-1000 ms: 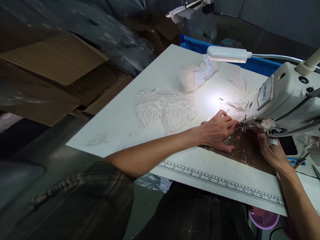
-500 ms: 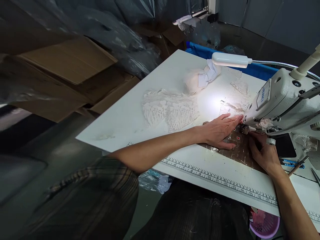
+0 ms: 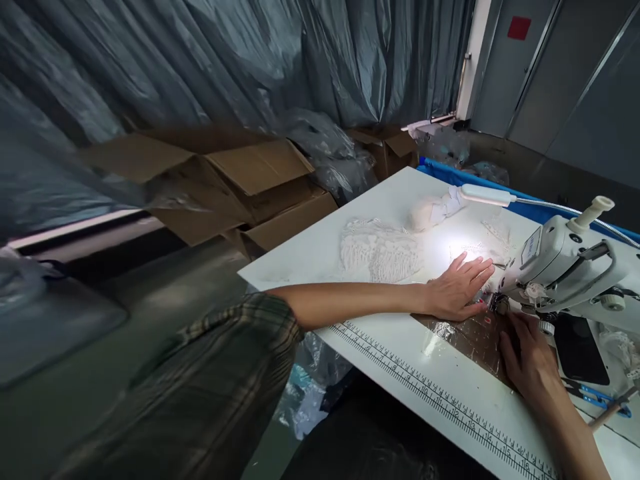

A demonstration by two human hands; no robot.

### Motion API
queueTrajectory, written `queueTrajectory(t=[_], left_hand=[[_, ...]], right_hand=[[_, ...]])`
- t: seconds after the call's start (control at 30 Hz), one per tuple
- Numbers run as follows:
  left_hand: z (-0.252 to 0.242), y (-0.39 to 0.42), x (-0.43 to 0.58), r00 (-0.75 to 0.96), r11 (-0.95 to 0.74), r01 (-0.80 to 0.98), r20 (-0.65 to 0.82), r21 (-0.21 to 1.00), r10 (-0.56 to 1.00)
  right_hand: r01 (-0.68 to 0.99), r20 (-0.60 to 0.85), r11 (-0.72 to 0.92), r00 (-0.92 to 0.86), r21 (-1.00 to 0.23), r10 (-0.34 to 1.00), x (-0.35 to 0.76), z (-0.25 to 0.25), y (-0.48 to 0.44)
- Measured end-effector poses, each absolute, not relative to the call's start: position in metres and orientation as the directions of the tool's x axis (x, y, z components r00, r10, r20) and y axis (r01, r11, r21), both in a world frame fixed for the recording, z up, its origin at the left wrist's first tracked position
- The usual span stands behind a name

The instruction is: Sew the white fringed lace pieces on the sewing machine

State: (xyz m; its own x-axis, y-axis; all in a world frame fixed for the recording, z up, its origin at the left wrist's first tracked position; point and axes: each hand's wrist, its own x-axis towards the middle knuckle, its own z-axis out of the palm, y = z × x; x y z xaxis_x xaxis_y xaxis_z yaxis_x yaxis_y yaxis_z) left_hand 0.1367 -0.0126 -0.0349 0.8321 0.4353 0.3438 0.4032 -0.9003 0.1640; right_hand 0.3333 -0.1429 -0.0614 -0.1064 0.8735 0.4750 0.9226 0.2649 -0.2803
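Observation:
My left hand point(image 3: 460, 288) lies flat with fingers stretched out on the white sewing table point(image 3: 310, 253), its fingertips beside the needle area of the white sewing machine point(image 3: 565, 267). Under the palm is a brown, shiny worn patch point(image 3: 465, 337) of the table. My right hand point(image 3: 527, 360) rests in front of the presser foot point(image 3: 497, 305), fingers curled toward it; whatever they pinch is too small to make out. A small lamp point(image 3: 485, 195) on a flexible neck lights the spot.
A pile of white lace point(image 3: 380, 250) and a pale cloth bundle point(image 3: 430, 212) lie farther back on the table. A printed ruler point(image 3: 440, 400) runs along the front edge. Open cardboard boxes point(image 3: 240, 187) and grey plastic sheeting stand to the left. Blue snips point(image 3: 590, 397) lie at right.
The view has swung up and left, so the table sits farther right and more of the sheeting shows. Both hands stay at the needle area, the left one still flat.

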Motion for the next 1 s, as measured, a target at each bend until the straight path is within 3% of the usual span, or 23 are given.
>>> queueTrajectory(t=[0.23, 0.5, 0.6, 0.73, 0.83, 1.0], left_hand=[[0.000, 0.037, 0.172, 0.875, -0.873, 0.452, 0.099, 0.181, 0.474], [-0.015, 0.003, 0.121, 0.862, -0.898, 0.415, 0.252, 0.145, 0.439], [-0.016, -0.011, 0.080, 0.744, -0.797, 0.577, 0.290, 0.177, 0.603], [-0.016, -0.013, 0.033, 0.382, -0.473, 0.814, 0.303, 0.337, 0.873], [-0.020, -0.008, 0.018, 0.242, -0.354, 0.805, 0.282, 0.475, 0.929], [-0.021, -0.005, 0.019, 0.232, -0.388, 0.733, 0.330, 0.559, 0.915]], right_hand=[[0.908, 0.480, 0.275, -0.097, -0.317, 0.872, 0.348, -0.068, -0.137], [0.900, 0.515, 0.309, -0.117, -0.306, 0.849, 0.353, -0.070, -0.132], [0.891, 0.529, 0.330, -0.127, -0.310, 0.839, 0.354, -0.073, -0.129], [0.893, 0.510, 0.309, -0.108, -0.328, 0.853, 0.354, -0.070, -0.127], [0.889, 0.475, 0.285, -0.090, -0.358, 0.875, 0.352, -0.064, -0.128], [0.872, 0.402, 0.220, -0.029, -0.438, 0.915, 0.352, -0.056, -0.127]])
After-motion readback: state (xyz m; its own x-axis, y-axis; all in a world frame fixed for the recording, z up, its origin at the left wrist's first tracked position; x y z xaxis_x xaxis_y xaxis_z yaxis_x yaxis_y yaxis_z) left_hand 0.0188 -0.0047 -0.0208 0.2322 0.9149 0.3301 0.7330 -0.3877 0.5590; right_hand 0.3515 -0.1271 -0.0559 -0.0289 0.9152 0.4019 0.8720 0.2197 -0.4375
